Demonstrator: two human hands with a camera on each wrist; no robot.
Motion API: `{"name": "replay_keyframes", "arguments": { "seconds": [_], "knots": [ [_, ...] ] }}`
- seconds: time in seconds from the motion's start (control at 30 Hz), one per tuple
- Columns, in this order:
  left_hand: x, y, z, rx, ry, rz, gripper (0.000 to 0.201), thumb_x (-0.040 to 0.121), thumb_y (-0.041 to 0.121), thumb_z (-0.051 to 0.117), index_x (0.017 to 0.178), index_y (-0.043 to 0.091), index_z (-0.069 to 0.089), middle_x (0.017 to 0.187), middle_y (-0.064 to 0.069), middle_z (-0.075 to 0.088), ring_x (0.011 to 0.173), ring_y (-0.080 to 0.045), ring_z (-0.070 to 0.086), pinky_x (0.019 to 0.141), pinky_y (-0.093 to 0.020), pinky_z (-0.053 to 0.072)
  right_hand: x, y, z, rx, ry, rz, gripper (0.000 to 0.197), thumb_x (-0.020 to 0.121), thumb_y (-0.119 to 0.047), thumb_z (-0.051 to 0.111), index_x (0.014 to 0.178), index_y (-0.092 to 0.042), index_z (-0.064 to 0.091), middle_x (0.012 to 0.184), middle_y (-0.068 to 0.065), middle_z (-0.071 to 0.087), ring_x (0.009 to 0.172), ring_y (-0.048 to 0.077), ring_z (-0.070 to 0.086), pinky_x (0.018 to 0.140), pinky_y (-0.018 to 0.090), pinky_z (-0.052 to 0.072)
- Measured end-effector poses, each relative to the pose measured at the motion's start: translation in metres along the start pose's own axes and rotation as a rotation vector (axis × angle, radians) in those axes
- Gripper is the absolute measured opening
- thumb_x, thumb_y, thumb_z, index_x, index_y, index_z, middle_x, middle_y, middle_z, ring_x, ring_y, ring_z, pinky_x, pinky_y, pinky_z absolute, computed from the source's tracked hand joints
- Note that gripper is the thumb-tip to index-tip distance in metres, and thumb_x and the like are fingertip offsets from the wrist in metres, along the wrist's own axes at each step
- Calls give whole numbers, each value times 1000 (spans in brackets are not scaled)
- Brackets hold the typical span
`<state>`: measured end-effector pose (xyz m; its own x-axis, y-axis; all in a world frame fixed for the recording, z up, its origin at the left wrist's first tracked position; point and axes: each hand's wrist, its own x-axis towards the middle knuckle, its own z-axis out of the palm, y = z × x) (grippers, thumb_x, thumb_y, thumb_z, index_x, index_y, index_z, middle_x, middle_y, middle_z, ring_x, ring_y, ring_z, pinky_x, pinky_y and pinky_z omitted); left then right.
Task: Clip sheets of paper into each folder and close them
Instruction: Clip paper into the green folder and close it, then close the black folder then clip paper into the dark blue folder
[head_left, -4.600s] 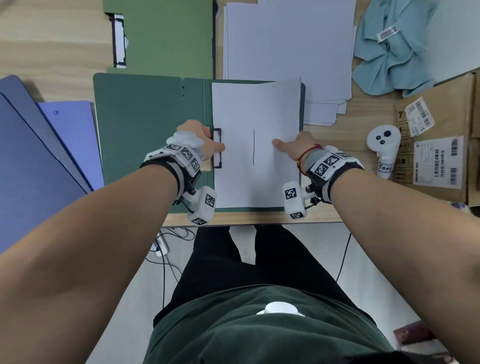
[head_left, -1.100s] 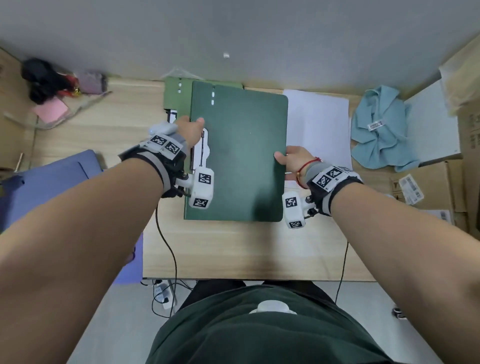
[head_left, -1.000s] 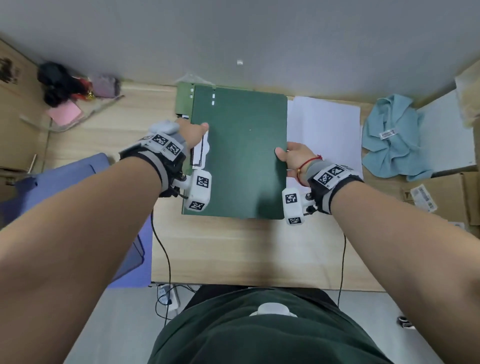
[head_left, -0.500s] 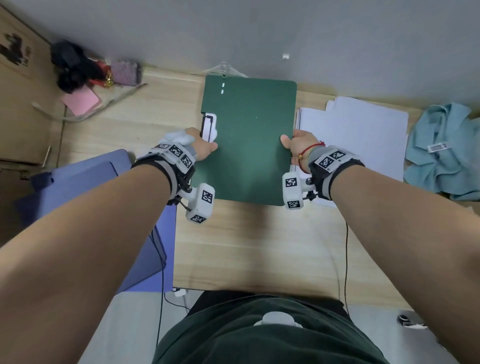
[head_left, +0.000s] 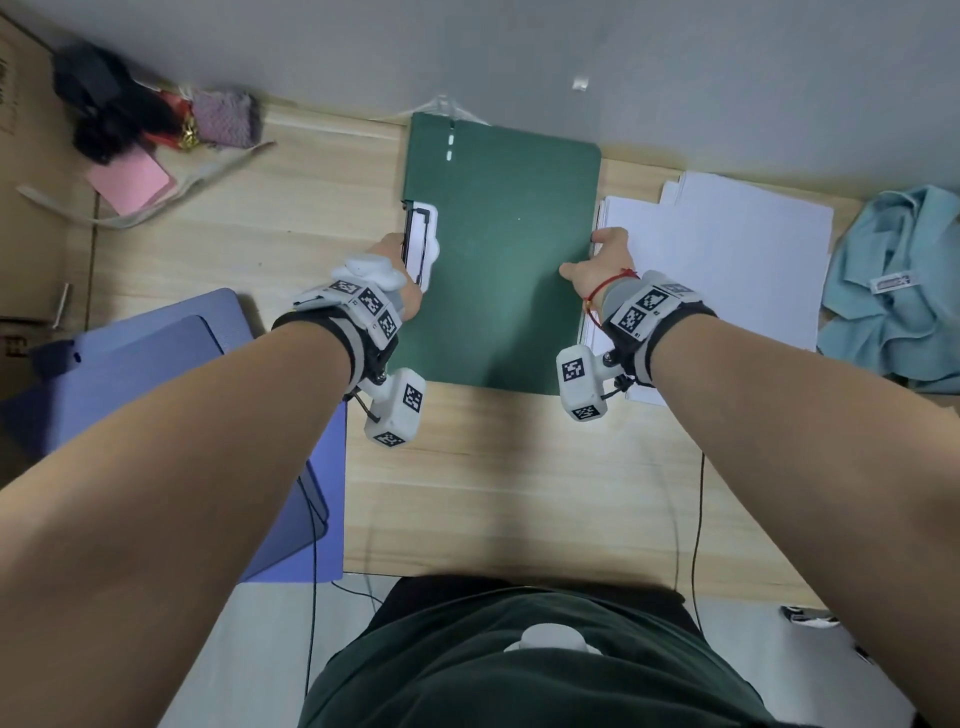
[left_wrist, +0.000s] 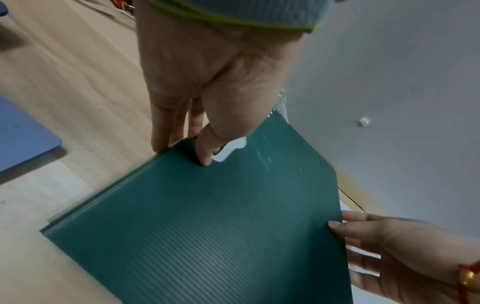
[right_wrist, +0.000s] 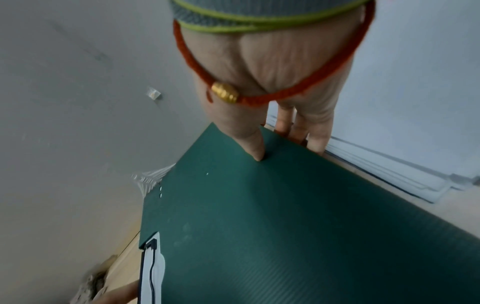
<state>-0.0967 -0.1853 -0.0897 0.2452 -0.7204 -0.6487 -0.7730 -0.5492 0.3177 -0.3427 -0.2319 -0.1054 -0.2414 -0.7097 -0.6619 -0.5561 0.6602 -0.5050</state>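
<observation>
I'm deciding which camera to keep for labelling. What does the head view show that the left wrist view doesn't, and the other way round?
Only the head view shows the white paper stack right of the folder, the teal cloth, the pink note and the whole blue folders at the left.

Only the left wrist view shows the grip up close: the thumb lies on the cover and the fingers reach down past the edge.

Both show the closed green folder, with the left hand and right hand holding opposite edges over the wooden table.
</observation>
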Motion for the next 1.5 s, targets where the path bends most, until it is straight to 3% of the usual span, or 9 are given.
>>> {"name": "replay_keyframes", "arguments": {
  "seconds": [0.3, 0.4, 0.5, 0.63, 0.77, 0.93, 1.13, 1.3, 1.5],
  "knots": [
    [1, -2, -2, 6, -13, 11, 62, 87, 4, 61, 144, 18, 40, 129, -11, 61, 115, -32, 60, 95, -38, 47, -13, -3, 4, -180, -43, -113, 67, 83, -7, 54, 140, -39, 41, 125, 8, 38, 86, 25, 58, 69, 21, 44],
    [-1, 0, -2, 8, -15, 6, 60, 88, 3, 60, 144, 15, 40, 131, -13, 59, 118, -33, 58, 95, -37, 46, -16, -10, -2, -309, -104, -76, 68, 87, -10, 55, 146, -40, 37, 138, 9, 30, 89, 25, 50, 50, 11, 34],
    [0, -1, -9, 28, -1, -39, 62, 91, 7, 61, 147, 8, 36, 140, -16, 52, 127, -34, 51, 103, -37, 41, -23, -22, -11, -380, -135, -67, 68, 88, -16, 60, 149, -35, 34, 141, 10, 26, 102, 29, 53, 65, 19, 42],
    [1, -11, -38, -21, -93, -86, 65, 98, 8, 52, 154, 8, 19, 149, -18, 42, 130, -35, 48, 103, -34, 39, -36, -39, -6, -343, -90, -145, 58, 85, -20, 63, 139, -31, 45, 138, 10, 35, 102, 28, 56, 72, 26, 43],
    [-25, -35, -65, 40, 39, -206, 68, 90, 28, 64, 150, 19, 32, 136, -14, 54, 115, -34, 58, 85, -37, 47, -65, -61, 23, -308, -158, -235, 39, 82, -23, 65, 120, -25, 59, 113, 2, 61, 95, 23, 63, 66, 25, 48],
    [-71, -90, -75, 44, 118, -387, 61, 85, 31, 64, 142, 24, 44, 127, -8, 61, 99, -27, 62, 65, -30, 40, -115, -76, 93, -280, -353, -316, 8, 78, -24, 65, 84, -30, 63, 87, -3, 63, 80, 22, 61, 76, 34, 52],
    [-117, -174, -55, -133, 237, -568, 55, 82, 33, 63, 135, 26, 47, 140, -8, 46, 119, -33, 55, 93, -39, 45, -173, -63, 180, -315, -582, -332, 14, 80, -9, 58, 76, -22, 61, 78, 8, 67, 67, 22, 62, 67, 34, 54],
    [-145, -245, -25, -258, 426, -712, 65, 78, 20, 68, 138, 22, 42, 147, -7, 33, 133, -31, 34, 98, -38, 37, -208, -40, 246, -405, -713, -344, 17, 86, -16, 62, 103, -18, 64, 86, 7, 65, 80, 24, 64, 86, 38, 57],
    [-167, -281, -15, -305, 419, -879, 104, 74, 48, 77, 152, 16, 17, 152, -12, 28, 139, -31, 32, 111, -43, 29, -224, -30, 276, -456, -715, -373, 43, 84, -20, 66, 120, 3, 58, 86, 9, 59, 80, 27, 59, 86, 45, 54]
  ]
}}
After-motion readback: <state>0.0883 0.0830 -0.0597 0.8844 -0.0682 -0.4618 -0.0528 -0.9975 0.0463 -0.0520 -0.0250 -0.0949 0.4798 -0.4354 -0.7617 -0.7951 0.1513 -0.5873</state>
